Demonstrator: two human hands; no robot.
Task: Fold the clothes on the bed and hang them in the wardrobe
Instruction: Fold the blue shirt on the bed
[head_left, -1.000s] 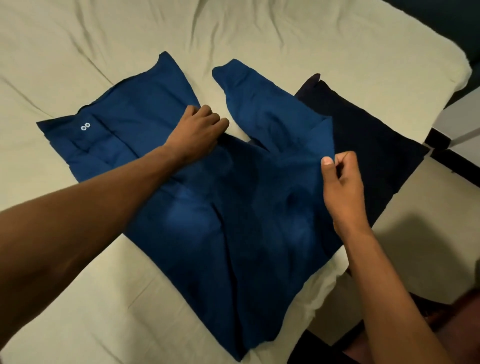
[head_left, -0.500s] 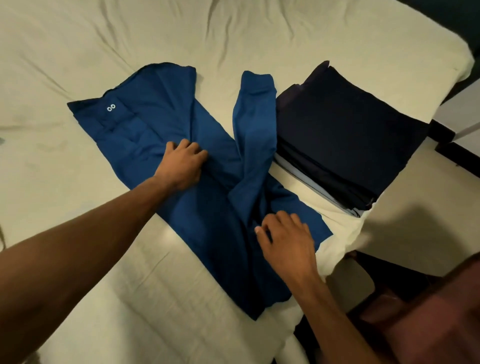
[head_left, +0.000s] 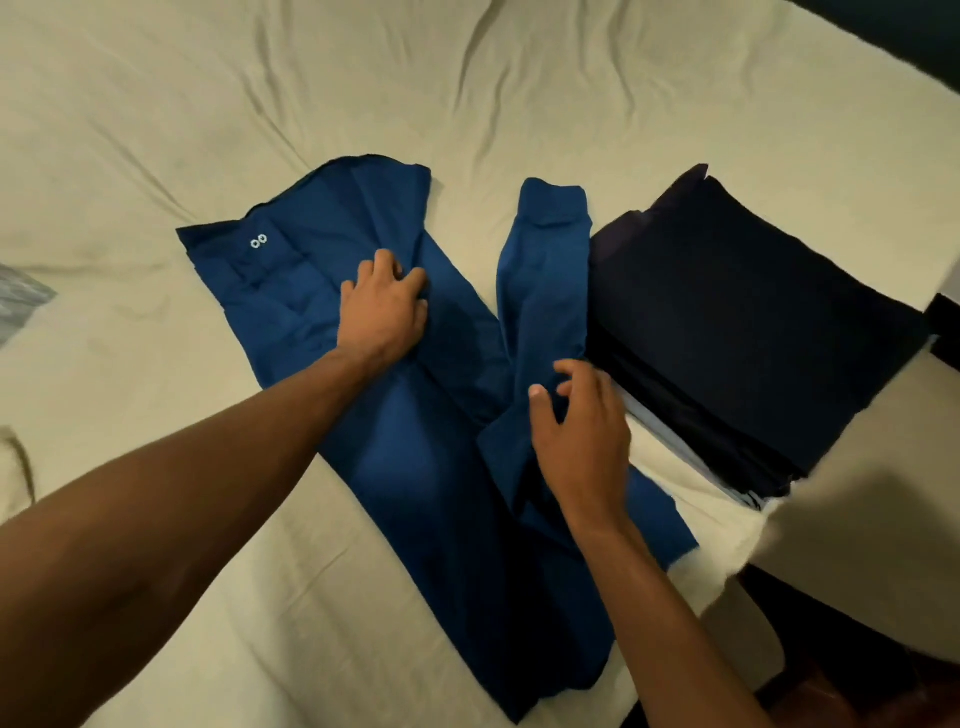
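Pressing your left hand (head_left: 382, 306) flat on the blue shirt (head_left: 415, 457) at frame centre, your right hand (head_left: 579, 431), fingers loosely spread, has released the folded-in sleeve (head_left: 543, 270). Right of it waits the dark folded stack (head_left: 743, 322) on the bed (head_left: 156, 104); next comes the other sleeve.

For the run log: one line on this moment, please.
stage: folding | left hand: pressing blue shirt | right hand: over folded sleeve | dark pile: beside
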